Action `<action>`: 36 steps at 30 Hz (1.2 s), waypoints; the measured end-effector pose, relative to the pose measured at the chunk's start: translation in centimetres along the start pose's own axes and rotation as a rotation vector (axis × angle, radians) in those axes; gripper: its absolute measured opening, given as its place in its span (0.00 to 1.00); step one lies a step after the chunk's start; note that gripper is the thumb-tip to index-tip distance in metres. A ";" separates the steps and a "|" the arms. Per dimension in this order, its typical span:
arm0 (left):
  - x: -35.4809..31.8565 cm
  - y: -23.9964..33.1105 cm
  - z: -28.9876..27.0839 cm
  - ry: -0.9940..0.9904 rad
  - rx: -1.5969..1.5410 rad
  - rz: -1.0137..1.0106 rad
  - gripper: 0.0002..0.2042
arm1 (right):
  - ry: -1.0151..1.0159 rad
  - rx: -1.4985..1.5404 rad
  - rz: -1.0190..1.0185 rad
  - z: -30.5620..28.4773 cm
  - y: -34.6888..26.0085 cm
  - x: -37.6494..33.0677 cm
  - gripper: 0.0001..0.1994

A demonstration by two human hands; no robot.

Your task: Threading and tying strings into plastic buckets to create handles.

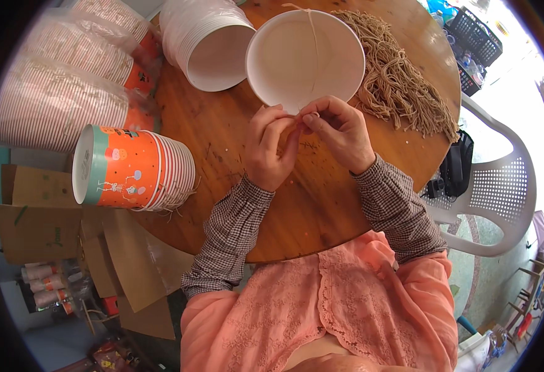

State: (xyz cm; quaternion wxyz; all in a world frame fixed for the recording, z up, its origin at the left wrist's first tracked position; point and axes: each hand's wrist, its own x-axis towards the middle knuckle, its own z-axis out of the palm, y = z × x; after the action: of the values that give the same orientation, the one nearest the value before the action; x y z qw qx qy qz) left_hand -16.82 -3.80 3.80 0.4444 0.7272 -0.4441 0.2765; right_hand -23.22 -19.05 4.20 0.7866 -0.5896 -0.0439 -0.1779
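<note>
Close together at the near rim of a white paper bucket (266, 56), my left hand (271, 146) and my right hand (341, 131) pinch a thin tan cord (315, 46). It runs from the bucket's far rim across the opening toward my fingertips. The fingers partly hide the held end, so I cannot make out whether it is knotted. Beyond my right hand, a heap of similar tan cords (396, 77) spreads over the table. To the left lies a nested stack of orange and green printed paper buckets (132, 167), with cord ends showing at its right end.
Another stack of white paper buckets (219, 59) lies on the round wooden table (309, 217). At the far left are plastic-wrapped stacks of buckets (61, 105), above cardboard boxes (39, 232). A white plastic chair (501, 180) with a black bag (461, 164) stands at the right.
</note>
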 end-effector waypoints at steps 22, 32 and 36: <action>5.5 3.1 -1.4 0.010 -0.525 -0.638 0.03 | 0.038 -0.204 -0.210 -0.1 -5.6 2.1 0.06; 8.2 1.3 -2.7 -0.136 -0.718 -0.616 0.08 | 0.053 -0.548 -0.254 0.2 -8.5 3.1 0.04; 8.9 1.9 -2.9 -0.269 -0.677 -0.593 0.08 | -0.031 -0.927 -0.676 -0.7 -9.7 4.2 0.05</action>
State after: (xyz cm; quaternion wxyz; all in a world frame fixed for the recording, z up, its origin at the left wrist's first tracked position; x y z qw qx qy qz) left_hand -14.48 -5.22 12.95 0.6549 0.6662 -0.3362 -0.1194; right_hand -22.62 -22.98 14.01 0.3445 -0.8287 -0.1590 -0.4114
